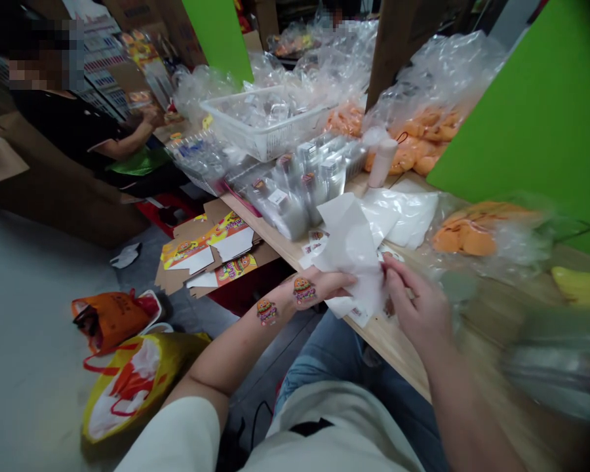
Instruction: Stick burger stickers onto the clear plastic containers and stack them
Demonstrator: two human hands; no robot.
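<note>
Head view — white sheet [349,252] pinched by left hand [314,286], right hand [417,308].

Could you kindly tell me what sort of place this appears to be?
It looks like a small packing workshop: a white plastic mesh basket sits on a light wooden table among clear plastic bags of orange items, and flat printed cardboard box blanks lie on the floor.

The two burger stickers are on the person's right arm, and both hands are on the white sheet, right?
No, the head view shows the two burger stickers on the left arm, not the right. The left hand and right hand are on the white sheet, as you said.
</note>
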